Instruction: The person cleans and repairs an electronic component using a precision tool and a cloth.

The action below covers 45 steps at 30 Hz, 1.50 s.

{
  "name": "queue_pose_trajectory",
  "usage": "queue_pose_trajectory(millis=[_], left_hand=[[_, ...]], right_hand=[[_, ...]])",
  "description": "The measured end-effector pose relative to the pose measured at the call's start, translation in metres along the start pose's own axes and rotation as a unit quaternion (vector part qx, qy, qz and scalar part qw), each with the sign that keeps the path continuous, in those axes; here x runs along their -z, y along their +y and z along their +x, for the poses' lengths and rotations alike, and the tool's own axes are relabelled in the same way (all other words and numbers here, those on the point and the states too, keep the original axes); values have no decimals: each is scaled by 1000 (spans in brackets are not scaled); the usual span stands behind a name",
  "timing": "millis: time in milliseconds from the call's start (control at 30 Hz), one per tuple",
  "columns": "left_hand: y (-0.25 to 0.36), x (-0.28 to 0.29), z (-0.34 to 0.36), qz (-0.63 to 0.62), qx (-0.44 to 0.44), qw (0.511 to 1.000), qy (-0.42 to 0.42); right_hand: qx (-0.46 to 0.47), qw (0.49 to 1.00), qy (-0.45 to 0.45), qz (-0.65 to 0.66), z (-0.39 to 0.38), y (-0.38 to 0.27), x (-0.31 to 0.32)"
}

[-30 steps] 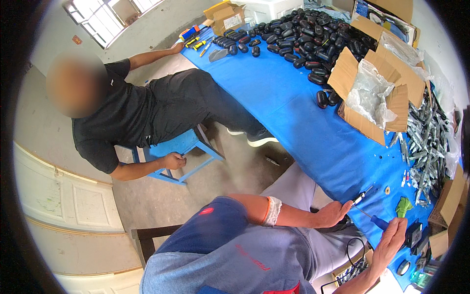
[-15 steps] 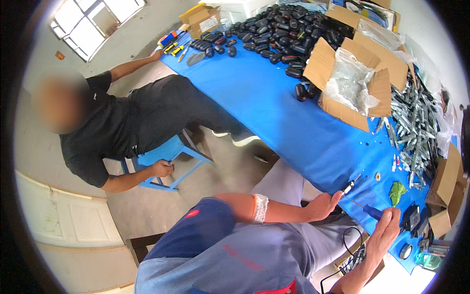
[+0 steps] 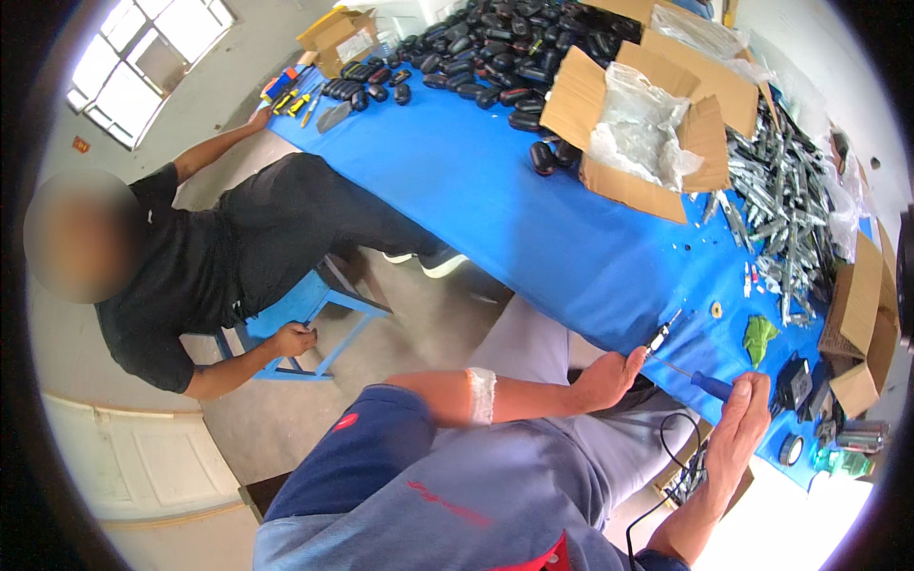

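Note:
My left hand [image 3: 614,379] is closed on a slim black-and-white piece with a thin metal tip [image 3: 658,338], held over the near edge of the blue-covered table [image 3: 457,205]. In my right hand [image 3: 743,419] is a screwdriver [image 3: 708,384] with a blue handle. Its thin shaft points left, and its end lies close to the piece in my left hand; whether they touch I cannot tell. Just beyond the screwdriver are a crumpled green scrap [image 3: 759,340] and a small tan ring [image 3: 717,309].
Silver slim parts [image 3: 771,209] are heaped at the right, beside an open carton [image 3: 709,143] lined with plastic. Many black oval cases [image 3: 486,48] cover the far end. A person in black [image 3: 181,257] sits at the left by a blue stool [image 3: 295,309]. A black cable [image 3: 666,433] hangs near my lap.
The whole view has shifted, so the table and the other person appear farther left. Both my hands keep almost the same pose, still holding the slim piece and the screwdriver.

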<state>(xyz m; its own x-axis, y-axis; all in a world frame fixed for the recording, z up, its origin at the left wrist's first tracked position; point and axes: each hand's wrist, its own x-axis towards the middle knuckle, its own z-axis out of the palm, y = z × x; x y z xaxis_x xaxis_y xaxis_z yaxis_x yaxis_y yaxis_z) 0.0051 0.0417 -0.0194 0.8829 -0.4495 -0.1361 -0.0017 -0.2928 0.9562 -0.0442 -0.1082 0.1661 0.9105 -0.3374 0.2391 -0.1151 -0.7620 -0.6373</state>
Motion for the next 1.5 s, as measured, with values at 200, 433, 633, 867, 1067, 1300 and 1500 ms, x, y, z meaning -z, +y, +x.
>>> queue_pose_trajectory(millis=[200, 433, 633, 867, 1067, 1300, 1500], left_hand=[[-48, -30, 6, -9, -36, 995, 91], [21, -2, 4, -233, 169, 958, 9], [18, 0, 5, -248, 203, 947, -4], [18, 6, 7, -146, 179, 972, -45], [23, 6, 6, -137, 167, 975, -44], [13, 6, 7, -75, 145, 986, -41], [11, 0, 5, -93, 77, 993, -9]], right_hand=[[-41, 998, -3, -37, 5, 11, 4], [12, 999, -12, 40, 6, 29, 6], [37, 998, -23, 54, 4, 31, 6], [24, 998, -12, -51, 4, 23, 9], [65, 998, -22, 18, 5, 25, 5], [106, 992, -45, 47, 4, 21, 5], [79, 996, -26, 14, -5, 13, 3]])
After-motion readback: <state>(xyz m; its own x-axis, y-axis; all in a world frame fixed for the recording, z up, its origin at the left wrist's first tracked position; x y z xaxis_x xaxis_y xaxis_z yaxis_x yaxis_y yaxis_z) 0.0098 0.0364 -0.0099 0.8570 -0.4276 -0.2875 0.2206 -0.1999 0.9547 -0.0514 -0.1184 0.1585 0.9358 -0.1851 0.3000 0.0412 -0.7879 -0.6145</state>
